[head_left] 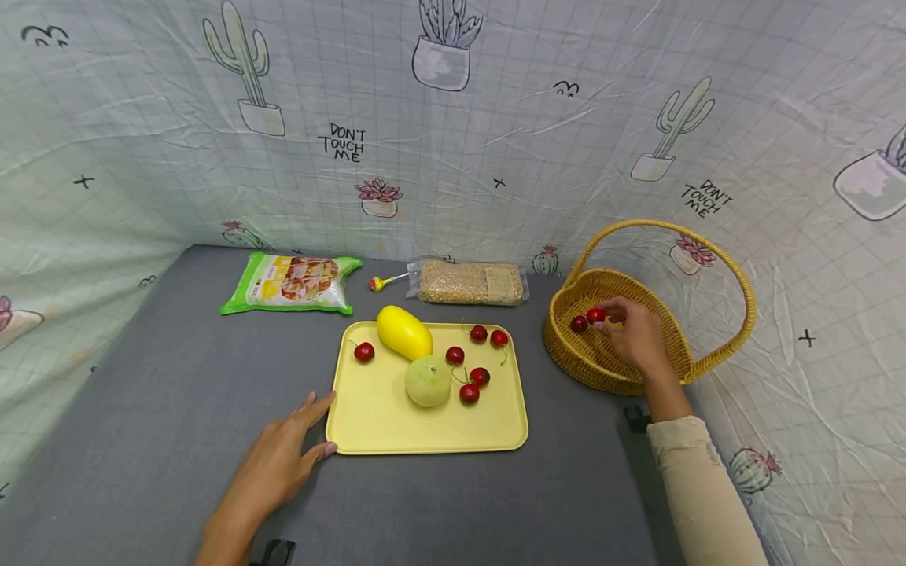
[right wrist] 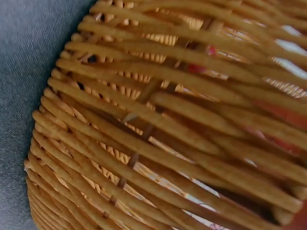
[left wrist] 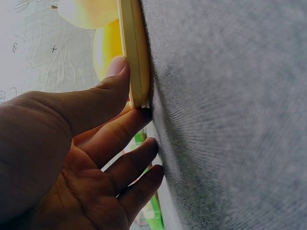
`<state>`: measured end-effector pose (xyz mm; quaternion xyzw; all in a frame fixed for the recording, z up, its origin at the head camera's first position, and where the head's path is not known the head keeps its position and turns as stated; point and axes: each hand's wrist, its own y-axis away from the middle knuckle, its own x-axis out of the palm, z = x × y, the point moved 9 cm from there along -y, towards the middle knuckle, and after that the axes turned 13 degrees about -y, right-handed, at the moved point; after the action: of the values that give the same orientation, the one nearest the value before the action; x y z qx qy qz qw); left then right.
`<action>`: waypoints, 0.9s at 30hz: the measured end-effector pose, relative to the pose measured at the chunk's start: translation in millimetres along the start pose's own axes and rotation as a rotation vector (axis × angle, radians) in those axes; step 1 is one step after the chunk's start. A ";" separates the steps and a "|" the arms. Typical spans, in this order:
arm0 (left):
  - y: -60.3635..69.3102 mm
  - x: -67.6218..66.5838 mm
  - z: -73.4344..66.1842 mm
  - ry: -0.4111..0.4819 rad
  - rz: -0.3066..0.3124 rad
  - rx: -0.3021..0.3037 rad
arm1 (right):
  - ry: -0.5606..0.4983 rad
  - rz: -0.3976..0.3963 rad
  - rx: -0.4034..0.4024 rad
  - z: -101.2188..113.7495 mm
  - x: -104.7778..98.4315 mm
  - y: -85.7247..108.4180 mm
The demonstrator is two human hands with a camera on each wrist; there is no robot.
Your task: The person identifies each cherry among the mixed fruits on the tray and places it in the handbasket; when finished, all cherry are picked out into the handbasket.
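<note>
My right hand [head_left: 633, 334] is inside the wicker basket [head_left: 602, 380], pinching a red cherry [head_left: 596, 314] between thumb and fingertips. Beside it in the basket lies another cherry [head_left: 579, 324]. The right wrist view is mostly filled by the basket's woven side [right wrist: 124, 115], which hides that hand's fingers. At the tray's near left corner, my left hand [head_left: 279, 456] touches the yellow tray [head_left: 382, 432] with fairly straight fingers. In the left wrist view the thumb [left wrist: 112, 86] rests against the tray's rim. On the tray are a yellow mango [head_left: 405, 332], a pale green round fruit [head_left: 428, 381] and several cherries [head_left: 469, 394].
Behind the tray lie a green-edged snack bag [head_left: 293, 283], a lollipop [head_left: 378, 283] and a clear pack of grains [head_left: 467, 283]. The basket's tall handle [head_left: 743, 291] arches to the right. A patterned cloth [head_left: 495, 141] hangs behind the grey table [head_left: 177, 377].
</note>
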<state>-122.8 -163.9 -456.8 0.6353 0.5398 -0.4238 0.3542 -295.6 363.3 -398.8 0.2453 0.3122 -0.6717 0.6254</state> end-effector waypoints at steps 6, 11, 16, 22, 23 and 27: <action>0.0 -0.5 -0.3 0.002 -0.004 0.002 | 0.005 0.050 0.038 -7.8 2.9 -9.2; 0.0 -0.5 -0.5 0.002 -0.002 0.002 | 0.023 0.077 0.074 -16.3 3.9 -15.0; 1.2 0.2 -1.0 0.000 -0.002 0.001 | 0.065 0.100 0.082 -24.3 5.9 -20.0; 1.2 0.5 -0.8 0.000 -0.006 0.005 | 0.071 0.129 0.078 -28.8 10.0 -22.3; 1.1 0.6 -0.8 0.000 -0.006 0.004 | 0.068 0.132 0.083 -29.5 10.5 -22.4; 0.9 0.5 -1.1 0.001 -0.006 0.004 | 0.070 0.151 0.115 -32.0 12.1 -21.7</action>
<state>-121.7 -162.8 -456.8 0.6345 0.5411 -0.4256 0.3515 -320.2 378.8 -427.0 0.3269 0.2755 -0.6306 0.6477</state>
